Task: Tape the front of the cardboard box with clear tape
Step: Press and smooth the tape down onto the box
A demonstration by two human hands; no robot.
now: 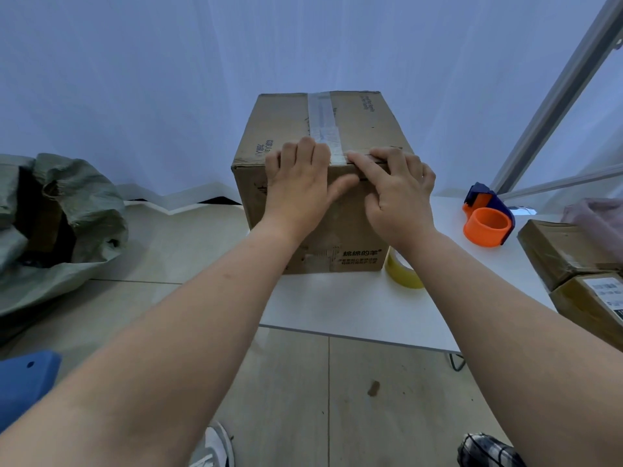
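Cardboard box (323,183) stands near the left edge of the white table (354,308), toward its far side, front face toward the camera. A strip of clear tape (322,119) runs along the top seam to the front top edge. Left hand (300,187) lies flat with fingers spread narrow over that edge, palm on the upper front face, pressing the tape end; holds nothing. Right hand (397,193) is just beside it, fingers curled over the same edge, thumb and forefinger pointing at the tape end, holding nothing that I can tell. Whether the tape already wraps down the front is hidden under the hands. Yellowish tape roll (401,271) sits on the table touching or just beside the box's right bottom corner, half hidden by the right forearm. Orange-and-blue tape dispenser (488,217) sits further right, toward the far edge; other parcels (573,257) are at the right edge. Risks, my guess: uneven pressing leaves wrinkles or bubbles at the corner fold; the tape end lifts if the front flap is short; pushing forward could slide the box off the near-left edge; the right forearm may knock the roll.
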